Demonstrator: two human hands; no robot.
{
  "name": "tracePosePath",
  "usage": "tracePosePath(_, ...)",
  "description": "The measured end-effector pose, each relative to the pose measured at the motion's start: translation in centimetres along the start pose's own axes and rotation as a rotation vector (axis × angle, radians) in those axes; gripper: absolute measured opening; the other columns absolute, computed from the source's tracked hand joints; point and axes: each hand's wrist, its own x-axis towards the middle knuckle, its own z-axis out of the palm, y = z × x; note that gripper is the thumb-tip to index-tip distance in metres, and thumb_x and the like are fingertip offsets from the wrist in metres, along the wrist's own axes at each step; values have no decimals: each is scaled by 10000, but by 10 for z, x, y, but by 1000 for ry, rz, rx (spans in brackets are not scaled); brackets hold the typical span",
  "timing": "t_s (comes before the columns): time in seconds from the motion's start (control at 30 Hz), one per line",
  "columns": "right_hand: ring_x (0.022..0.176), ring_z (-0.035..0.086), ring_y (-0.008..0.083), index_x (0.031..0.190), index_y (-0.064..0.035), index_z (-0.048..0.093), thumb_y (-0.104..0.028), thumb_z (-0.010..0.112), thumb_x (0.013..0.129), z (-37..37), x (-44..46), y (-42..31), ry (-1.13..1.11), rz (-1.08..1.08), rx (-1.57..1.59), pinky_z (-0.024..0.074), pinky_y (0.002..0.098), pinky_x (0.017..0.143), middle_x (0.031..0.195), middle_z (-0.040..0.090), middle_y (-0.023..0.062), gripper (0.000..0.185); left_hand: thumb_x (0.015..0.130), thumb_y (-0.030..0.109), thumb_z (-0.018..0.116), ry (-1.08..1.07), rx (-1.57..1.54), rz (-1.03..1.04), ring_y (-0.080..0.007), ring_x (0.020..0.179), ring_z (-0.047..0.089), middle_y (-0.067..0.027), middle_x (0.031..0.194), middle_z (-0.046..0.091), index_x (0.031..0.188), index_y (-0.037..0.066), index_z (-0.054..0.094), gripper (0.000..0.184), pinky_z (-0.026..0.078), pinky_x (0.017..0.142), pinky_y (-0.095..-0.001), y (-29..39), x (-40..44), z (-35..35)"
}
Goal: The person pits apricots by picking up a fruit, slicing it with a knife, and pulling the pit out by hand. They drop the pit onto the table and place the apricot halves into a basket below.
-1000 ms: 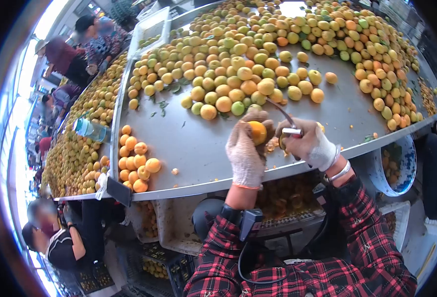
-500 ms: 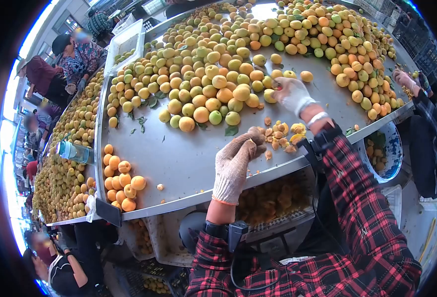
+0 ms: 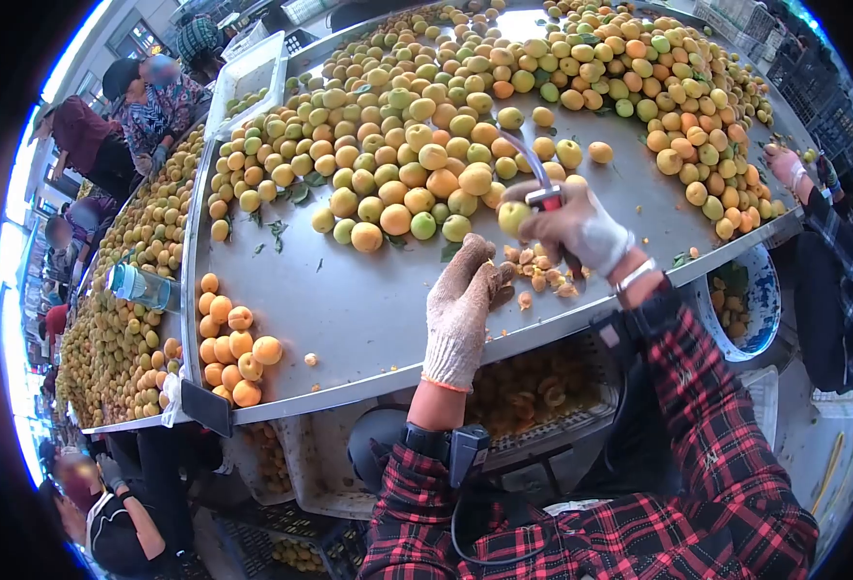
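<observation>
My right hand [image 3: 586, 230], in a white glove, grips a curved knife [image 3: 533, 159] with a red and dark handle, its blade pointing up and away. The same hand holds a yellow-green apricot [image 3: 513, 218] against its fingers. My left hand [image 3: 460, 314], in a worn, stained glove, is close by at the lower left, its fingers curled together; whatever they hold, if anything, is hidden. Beneath and beside both hands lies a small heap of apricot pits [image 3: 539, 273] on the metal table [image 3: 349, 319]. A large pile of apricots [image 3: 412, 174] spreads just beyond.
A group of orange apricots [image 3: 238, 348] sits at the table's left corner by a phone [image 3: 207, 408]. Below the edge stands a crate of split fruit [image 3: 533, 391]. A blue-white basin [image 3: 760, 300] is at the right, near a co-worker's hand [image 3: 786, 166]. Other people work at left.
My right hand has drawn back toward me from the pile, now with an apricot in it and the knife blade showing. My left hand has shifted slightly up and away from me.
</observation>
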Motion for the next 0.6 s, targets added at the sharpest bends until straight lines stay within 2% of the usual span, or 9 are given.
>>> tracePosePath(0.1,555,539,51,1155,-45,673,-47,692,837,25,-36,-14,-63,108,32,459,214,486,825,647,6,319,985,178,555,-328,-319,33,-245,1048,638,-167,1235,584,1443,-45,354,547,553,874,-357,-2,-4,8)
tracePosePath(0.13,618,552,53,1201,-35,638,-57,680,863,31,-40,-9,-74,-24,-42,474,212,522,862,644,4,341,985,178,555,-330,-314,31,-245,1048,638,-167,1235,584,1443,-45,354,547,553,874,-357,-3,-4,9)
tracePosePath(0.2,664,565,61,1283,-26,567,-84,616,919,29,-45,3,-93,-91,-34,486,209,554,902,637,11,372,983,179,556,-410,-247,58,-242,1040,637,-170,1250,576,1437,-62,354,552,549,882,-357,-5,-2,7)
tracePosePath(0.23,664,565,61,1283,-26,567,-84,616,919,28,-47,4,-91,-91,-31,486,209,554,902,637,11,372,972,138,563,-243,-214,99,-238,1034,636,-174,1264,570,1425,-79,361,541,543,904,-350,-11,-2,8)
tracePosePath(0.3,652,562,65,1357,-25,493,-124,528,972,24,-49,4,-66,-207,-36,492,206,556,901,626,28,399,966,111,562,-183,-171,122,-234,1035,635,-177,1268,568,1424,-77,366,533,542,905,-342,-15,-1,5)
tracePosePath(0.33,652,562,65,1357,-25,493,-124,528,972,22,-49,5,-64,-208,-34,492,206,556,901,626,28,399,959,85,562,-124,-128,149,-230,1036,634,-179,1273,566,1423,-76,370,527,541,906,-333,-15,1,4)
tracePosePath(0.4,629,564,72,1380,-18,466,-142,455,1002,19,-47,9,-47,-180,112,493,209,549,883,616,38,398,943,46,564,-118,-87,169,-219,1039,631,-178,1288,560,1418,-72,387,521,544,893,-320,-17,7,0)
tracePosePath(0.53,594,561,71,1380,-28,477,-159,432,1023,14,-48,11,-119,-177,157,480,203,518,827,606,35,383,923,28,569,-99,-58,179,-194,1036,627,-160,1275,574,1405,-68,414,515,541,876,-300,-9,1,8)
tracePosePath(0.6,546,541,61,1374,-43,493,-209,423,1043,15,-50,2,-193,-59,206,449,190,478,764,589,26,377,906,-63,553,-144,-57,109,-174,1111,577,-137,1337,529,1418,-47,421,529,510,866,-266,-7,2,7)
